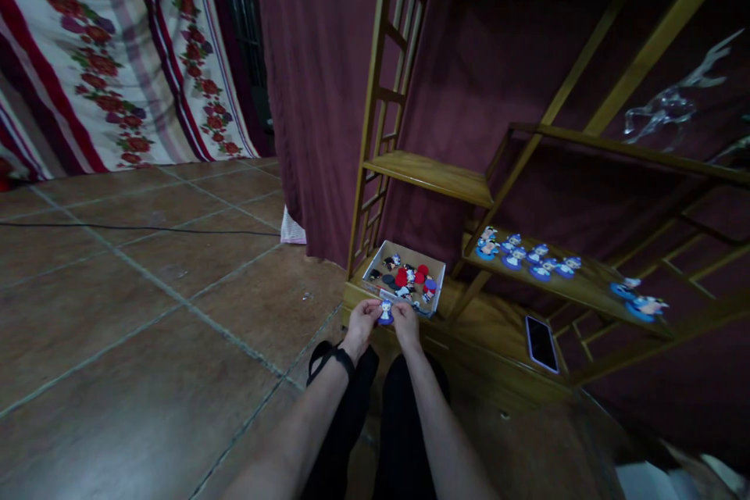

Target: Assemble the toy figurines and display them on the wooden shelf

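Observation:
A small purple-and-white figurine (385, 313) is held upright between my two hands, just in front of an open box. My left hand (362, 321) pinches it from the left side, and my right hand (405, 322) has its fingers closed on the right side. Behind them the cardboard box (438, 269) holds several jumbled figurines with red, black and purple parts. On the shelf to the right stand several similar purple-and-white figurines (516, 256). Blue-based figurines (487, 248) are at that shelf's left end, and more blue ones (646, 307) at its right end.
A wooden display rack (433, 174) rises in front of me, with slanted bars and several shelf levels. A phone (541, 343) lies on the low shelf at right. A clear deer ornament (668, 105) stands higher up. A black cable (141, 229) crosses the tiled floor (176, 344).

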`<act>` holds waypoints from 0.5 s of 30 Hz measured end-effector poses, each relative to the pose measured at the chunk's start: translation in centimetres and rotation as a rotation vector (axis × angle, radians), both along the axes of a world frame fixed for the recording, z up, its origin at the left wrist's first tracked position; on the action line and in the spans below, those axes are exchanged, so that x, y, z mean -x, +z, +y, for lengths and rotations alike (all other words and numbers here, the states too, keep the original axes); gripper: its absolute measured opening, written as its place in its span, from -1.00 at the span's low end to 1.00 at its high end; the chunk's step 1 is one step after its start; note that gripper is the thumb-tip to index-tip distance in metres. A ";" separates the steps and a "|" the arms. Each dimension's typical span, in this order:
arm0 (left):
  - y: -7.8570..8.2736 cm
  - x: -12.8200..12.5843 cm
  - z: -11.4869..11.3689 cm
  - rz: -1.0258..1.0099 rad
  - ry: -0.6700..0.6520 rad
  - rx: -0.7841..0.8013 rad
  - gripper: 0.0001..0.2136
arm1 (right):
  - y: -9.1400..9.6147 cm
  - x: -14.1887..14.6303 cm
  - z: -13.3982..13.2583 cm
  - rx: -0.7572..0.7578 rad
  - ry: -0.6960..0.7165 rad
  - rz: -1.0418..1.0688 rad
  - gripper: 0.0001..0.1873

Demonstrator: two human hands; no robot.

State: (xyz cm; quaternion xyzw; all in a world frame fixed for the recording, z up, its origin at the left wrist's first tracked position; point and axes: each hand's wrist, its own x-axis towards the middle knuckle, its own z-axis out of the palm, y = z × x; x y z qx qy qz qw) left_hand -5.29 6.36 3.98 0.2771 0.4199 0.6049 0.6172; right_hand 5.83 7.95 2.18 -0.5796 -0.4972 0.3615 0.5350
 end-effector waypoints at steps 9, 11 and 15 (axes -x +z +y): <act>-0.6 0.1 0.1 0.121 0.044 -0.044 -0.84 | 0.3 0.1 -0.7 0.041 0.016 0.008 -0.81; -0.9 0.1 0.1 0.150 0.038 -0.045 -0.85 | 0.4 0.1 -0.8 0.054 0.021 0.020 -0.80; -1.2 0.0 0.2 0.221 0.031 -0.032 -0.89 | 0.4 0.1 -0.9 0.090 0.039 0.049 -0.79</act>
